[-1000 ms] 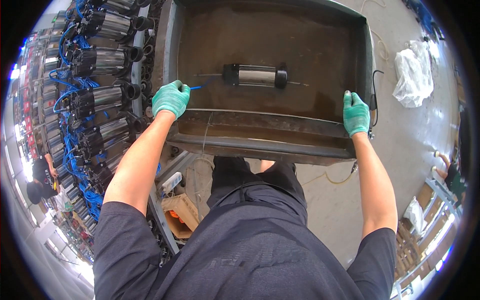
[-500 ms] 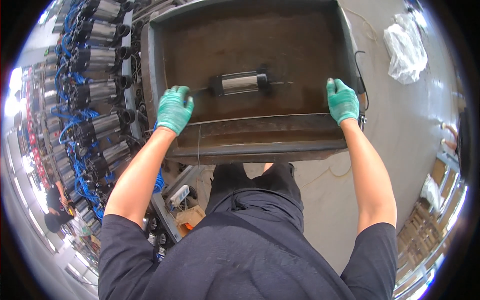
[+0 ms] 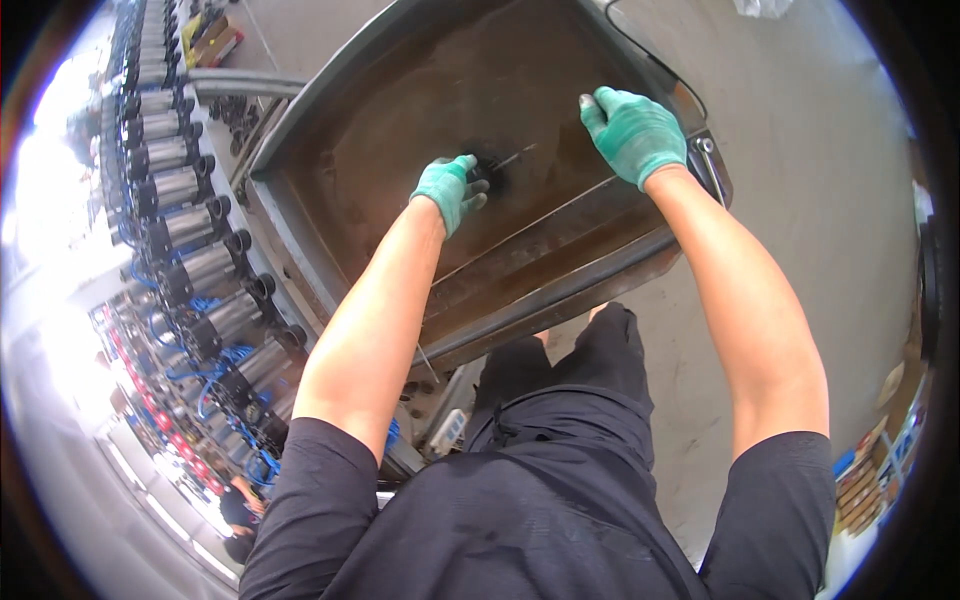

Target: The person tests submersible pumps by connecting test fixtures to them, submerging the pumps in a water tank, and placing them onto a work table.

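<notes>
Both my hands wear green gloves and reach over a wide, shallow brown metal tank [image 3: 400, 110]. My left hand [image 3: 448, 192] is over the middle of the tank, fingers apart and slightly bent. Just beyond its fingertips is a dark patch [image 3: 490, 176] with a thin pale streak running off it. The black-and-silver cylinder from the earlier frame does not show; my left hand and forearm may cover it. My right hand [image 3: 636, 134] hovers above the tank's right side, thumb apart from the loosely bent fingers, with nothing visible in it.
Along the left runs a long row of silver cylinders with black ends [image 3: 190, 235] and blue tubing. A black cable [image 3: 665, 62] curves past the tank's right rim, near a metal fitting [image 3: 708, 160]. Another person [image 3: 240, 505] is at the far lower left.
My view has turned, so the tank appears tilted. My left hand has moved from the tank's left side to its middle. My right hand is farther over the tank; the cylinder is out of sight.
</notes>
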Tool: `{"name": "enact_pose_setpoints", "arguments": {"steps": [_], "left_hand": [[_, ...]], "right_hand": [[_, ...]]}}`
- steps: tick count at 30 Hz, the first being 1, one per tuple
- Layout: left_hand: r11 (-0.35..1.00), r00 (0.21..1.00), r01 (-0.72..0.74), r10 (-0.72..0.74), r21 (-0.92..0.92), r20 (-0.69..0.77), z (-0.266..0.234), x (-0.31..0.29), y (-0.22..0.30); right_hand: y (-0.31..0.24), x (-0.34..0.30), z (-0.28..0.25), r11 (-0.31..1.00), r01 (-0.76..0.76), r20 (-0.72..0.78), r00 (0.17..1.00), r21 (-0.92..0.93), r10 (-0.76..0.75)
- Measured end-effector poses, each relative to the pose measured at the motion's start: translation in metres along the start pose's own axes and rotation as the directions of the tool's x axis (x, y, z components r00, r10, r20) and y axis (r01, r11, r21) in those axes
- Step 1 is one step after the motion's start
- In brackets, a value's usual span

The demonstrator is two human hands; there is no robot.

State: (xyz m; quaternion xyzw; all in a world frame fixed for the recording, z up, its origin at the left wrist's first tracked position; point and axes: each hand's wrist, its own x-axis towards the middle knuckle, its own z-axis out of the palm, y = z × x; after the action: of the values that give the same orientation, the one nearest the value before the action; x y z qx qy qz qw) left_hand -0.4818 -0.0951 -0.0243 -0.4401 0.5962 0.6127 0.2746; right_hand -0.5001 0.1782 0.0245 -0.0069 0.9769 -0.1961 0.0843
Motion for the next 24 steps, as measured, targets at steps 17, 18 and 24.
{"name": "enact_pose_setpoints", "arguments": {"steps": [17, 18, 24], "left_hand": [[0.961, 0.979, -0.16, 0.184, 0.225, -0.09, -0.041, -0.026, -0.041], [0.958, 0.975, -0.173, 0.2, 0.23, -0.097, -0.043, -0.028, -0.044], [0.962, 0.97, -0.178, 0.208, 0.207, -0.128, -0.046, -0.031, -0.056]], "right_hand": [[0.011, -0.002, 0.013, 0.998, 0.058, -0.107, 0.993, -0.004, -0.058], [0.01, -0.002, 0.012, 0.998, 0.059, -0.106, 0.993, -0.001, -0.059], [0.012, -0.001, 0.014, 0.998, 0.067, -0.113, 0.991, -0.009, -0.067]]}}
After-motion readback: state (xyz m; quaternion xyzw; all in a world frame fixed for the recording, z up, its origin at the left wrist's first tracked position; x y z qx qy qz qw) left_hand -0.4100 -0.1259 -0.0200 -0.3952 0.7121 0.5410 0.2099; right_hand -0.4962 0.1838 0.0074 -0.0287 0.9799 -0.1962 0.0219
